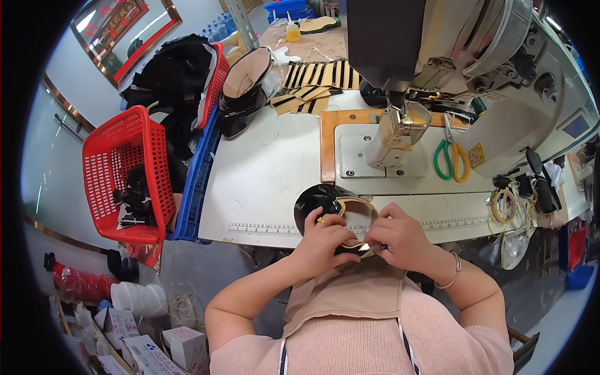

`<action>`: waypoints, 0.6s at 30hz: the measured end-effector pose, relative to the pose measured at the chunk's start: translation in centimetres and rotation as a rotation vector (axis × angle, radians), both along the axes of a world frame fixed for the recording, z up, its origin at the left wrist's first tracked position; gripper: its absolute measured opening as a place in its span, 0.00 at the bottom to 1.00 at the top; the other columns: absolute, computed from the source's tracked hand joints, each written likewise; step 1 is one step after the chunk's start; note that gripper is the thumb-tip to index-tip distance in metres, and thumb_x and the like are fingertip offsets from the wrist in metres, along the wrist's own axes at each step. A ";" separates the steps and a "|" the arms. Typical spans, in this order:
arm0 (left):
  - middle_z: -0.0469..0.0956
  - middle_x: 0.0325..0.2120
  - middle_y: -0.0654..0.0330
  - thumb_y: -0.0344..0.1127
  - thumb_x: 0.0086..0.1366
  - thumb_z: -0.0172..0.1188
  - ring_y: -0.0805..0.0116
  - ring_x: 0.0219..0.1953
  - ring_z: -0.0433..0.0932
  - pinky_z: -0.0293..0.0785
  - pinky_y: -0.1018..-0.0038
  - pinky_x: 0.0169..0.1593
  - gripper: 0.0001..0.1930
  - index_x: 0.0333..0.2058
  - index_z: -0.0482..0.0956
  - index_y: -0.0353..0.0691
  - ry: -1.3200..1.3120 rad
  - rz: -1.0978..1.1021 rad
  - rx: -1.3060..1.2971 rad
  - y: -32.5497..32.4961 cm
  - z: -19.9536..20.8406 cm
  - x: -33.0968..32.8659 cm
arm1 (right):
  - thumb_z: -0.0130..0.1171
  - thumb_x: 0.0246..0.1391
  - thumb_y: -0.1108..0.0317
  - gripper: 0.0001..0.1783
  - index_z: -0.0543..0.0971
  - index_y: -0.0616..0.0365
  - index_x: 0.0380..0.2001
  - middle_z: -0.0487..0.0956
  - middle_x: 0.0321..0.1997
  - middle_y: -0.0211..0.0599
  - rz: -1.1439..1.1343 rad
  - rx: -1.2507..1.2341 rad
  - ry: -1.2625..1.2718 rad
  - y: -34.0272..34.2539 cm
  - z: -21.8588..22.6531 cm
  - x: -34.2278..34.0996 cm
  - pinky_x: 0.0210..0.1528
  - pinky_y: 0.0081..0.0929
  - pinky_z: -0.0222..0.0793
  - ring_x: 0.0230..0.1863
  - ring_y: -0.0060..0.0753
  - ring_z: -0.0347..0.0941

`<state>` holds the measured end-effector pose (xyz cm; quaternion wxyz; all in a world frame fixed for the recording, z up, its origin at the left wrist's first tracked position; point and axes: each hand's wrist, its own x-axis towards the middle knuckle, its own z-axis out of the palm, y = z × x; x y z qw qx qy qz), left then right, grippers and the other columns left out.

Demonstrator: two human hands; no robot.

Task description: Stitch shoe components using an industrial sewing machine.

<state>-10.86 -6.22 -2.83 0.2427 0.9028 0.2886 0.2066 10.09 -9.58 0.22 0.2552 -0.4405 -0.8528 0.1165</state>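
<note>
A glossy black shoe upper (322,201) with a tan lining rim lies at the near edge of the white sewing table (262,181). Its heel end is pinched by both of my hands close to my chest. My left hand (322,242) grips that end from the left, a ring on one finger. From the right, my right hand (403,237) closes its fingertips on the same end, a bracelet on its wrist. The sewing machine's post and needle head (400,128) stand just beyond the shoe upper.
Green and yellow-handled scissors (451,159) lie right of the machine post. Black-and-tan cut pieces (315,81) and stacked uppers (245,94) sit at the far side. A red basket (125,178) with black parts and a blue crate (197,181) stand left. Boxes (144,347) lie on the floor.
</note>
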 end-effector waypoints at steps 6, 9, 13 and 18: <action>0.74 0.26 0.67 0.43 0.44 0.69 0.68 0.48 0.70 0.43 0.54 0.59 0.15 0.17 0.71 0.43 -0.109 0.010 -0.184 0.4 0.0 -0.2 | 0.61 0.33 0.72 0.08 0.73 0.51 0.20 0.72 0.23 0.26 0.074 -0.006 0.055 -0.1 0.7 0.4 0.31 0.24 0.67 0.34 0.34 0.66; 0.75 0.32 0.62 0.44 0.48 0.66 0.68 0.50 0.68 0.40 0.54 0.59 0.13 0.19 0.74 0.43 -0.108 -0.048 -0.270 0.5 0.2 -0.6 | 0.62 0.35 0.72 0.08 0.73 0.52 0.21 0.72 0.22 0.27 0.094 -0.040 0.074 -0.2 0.9 0.9 0.32 0.24 0.66 0.33 0.34 0.66; 0.75 0.29 0.66 0.44 0.51 0.63 0.68 0.51 0.68 0.39 0.54 0.60 0.11 0.21 0.76 0.43 -0.171 -0.101 -0.439 0.6 0.6 -1.0 | 0.64 0.36 0.72 0.07 0.74 0.53 0.20 0.71 0.21 0.27 0.136 -0.165 0.202 -0.1 1.1 1.0 0.30 0.25 0.65 0.31 0.33 0.65; 0.76 0.31 0.64 0.34 0.52 0.58 0.64 0.52 0.67 0.43 0.55 0.60 0.06 0.30 0.77 0.43 -0.251 -0.054 -0.376 1.4 2.2 -1.8 | 0.65 0.38 0.72 0.06 0.76 0.55 0.21 0.72 0.21 0.30 0.140 -0.257 0.301 0.6 2.0 1.3 0.29 0.25 0.63 0.28 0.32 0.65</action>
